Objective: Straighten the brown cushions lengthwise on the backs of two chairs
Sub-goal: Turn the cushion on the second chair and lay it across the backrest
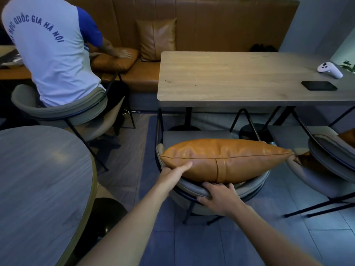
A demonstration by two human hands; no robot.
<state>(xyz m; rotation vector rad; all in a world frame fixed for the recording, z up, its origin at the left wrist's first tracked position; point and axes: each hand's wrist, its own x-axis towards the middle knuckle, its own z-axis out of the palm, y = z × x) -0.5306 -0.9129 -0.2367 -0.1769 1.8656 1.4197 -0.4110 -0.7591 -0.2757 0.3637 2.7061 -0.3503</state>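
A brown leather cushion (226, 159) lies lengthwise along the curved grey back of the near chair (194, 189). My left hand (173, 174) presses against the cushion's lower left end, fingers flat on the leather. My right hand (221, 198) grips the chair's backrest just under the cushion's middle seam. At the right edge a second grey chair (330, 156) carries another brown cushion (347, 135), mostly cut off by the frame.
A rectangular wooden table (240, 77) stands behind the chairs with a black phone (319, 85) and a white controller (329, 70). A round table (38, 179) sits at my left. A person (51, 52) leans over bench cushions (115, 60) at the back left.
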